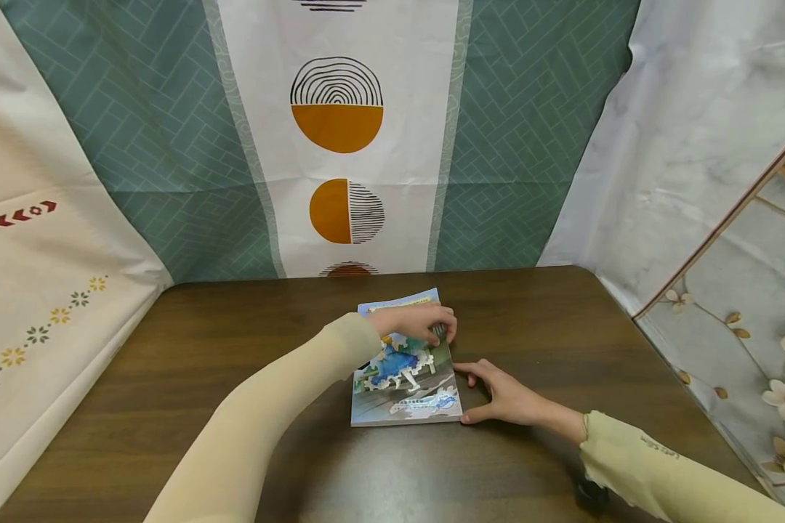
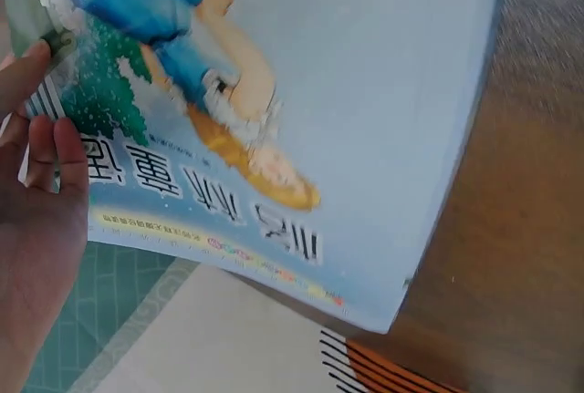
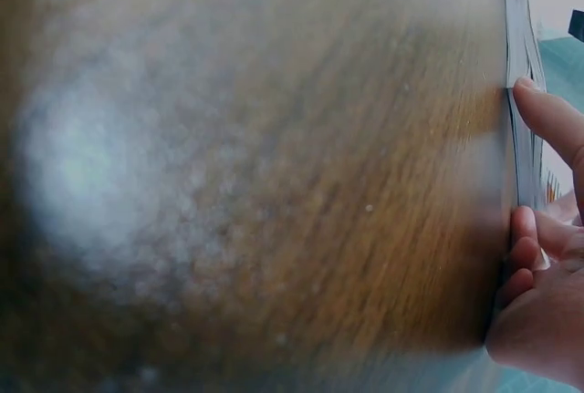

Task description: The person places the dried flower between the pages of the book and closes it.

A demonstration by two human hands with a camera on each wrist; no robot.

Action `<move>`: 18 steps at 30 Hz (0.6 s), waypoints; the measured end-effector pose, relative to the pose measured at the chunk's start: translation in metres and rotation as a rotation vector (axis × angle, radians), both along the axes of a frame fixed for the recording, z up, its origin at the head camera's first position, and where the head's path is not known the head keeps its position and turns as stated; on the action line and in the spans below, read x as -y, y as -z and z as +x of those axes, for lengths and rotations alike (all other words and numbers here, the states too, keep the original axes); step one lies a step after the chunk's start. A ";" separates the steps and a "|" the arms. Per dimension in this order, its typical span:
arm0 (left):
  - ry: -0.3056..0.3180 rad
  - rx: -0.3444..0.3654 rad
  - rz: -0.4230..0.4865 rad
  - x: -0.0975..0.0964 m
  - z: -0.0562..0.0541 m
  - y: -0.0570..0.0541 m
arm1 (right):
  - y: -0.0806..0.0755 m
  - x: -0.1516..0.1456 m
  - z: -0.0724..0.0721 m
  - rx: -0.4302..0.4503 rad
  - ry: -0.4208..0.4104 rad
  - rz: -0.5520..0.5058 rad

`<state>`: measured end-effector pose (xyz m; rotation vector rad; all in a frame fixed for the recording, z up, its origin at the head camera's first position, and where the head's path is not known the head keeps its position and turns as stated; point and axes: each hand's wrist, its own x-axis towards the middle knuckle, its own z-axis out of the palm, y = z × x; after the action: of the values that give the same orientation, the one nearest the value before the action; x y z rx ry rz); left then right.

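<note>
A paperback book (image 1: 405, 418) with a blue illustrated cover, a figure in a blue dress and Chinese lettering lies on the table. My left hand (image 1: 419, 322) reaches across its upper part, thumb on the cover and fingers curled at the right edge, pinching there. In the left wrist view the cover (image 2: 365, 92) fills much of the picture, with the left hand (image 2: 41, 183) at its side. My right hand (image 1: 506, 396) rests beside the book's lower right, thumb and forefinger spread and touching its edge. The right wrist view shows the right thumb (image 3: 547, 119) against the page edges (image 3: 522, 37).
The brown wooden table (image 1: 222, 363) extends around the book on all sides. Behind it hangs a green and white patterned cloth (image 1: 360, 160). A pale embroidered cloth (image 1: 46, 290) is on the left, a floral one (image 1: 746, 341) on the right.
</note>
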<state>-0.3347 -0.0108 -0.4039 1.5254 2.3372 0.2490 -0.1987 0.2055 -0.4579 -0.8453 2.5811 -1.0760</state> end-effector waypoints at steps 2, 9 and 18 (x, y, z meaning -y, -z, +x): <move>-0.011 0.011 -0.010 0.000 0.000 0.003 | 0.000 0.000 0.000 0.005 -0.002 -0.003; -0.083 0.060 -0.051 0.000 -0.003 0.007 | 0.000 0.001 0.000 0.027 -0.010 -0.006; -0.130 0.130 -0.082 0.001 -0.006 0.004 | -0.001 0.002 -0.001 0.039 0.010 0.010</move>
<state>-0.3406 -0.0122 -0.4079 1.2819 2.3169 0.2722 -0.1997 0.2038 -0.4572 -0.8020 2.5588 -1.0701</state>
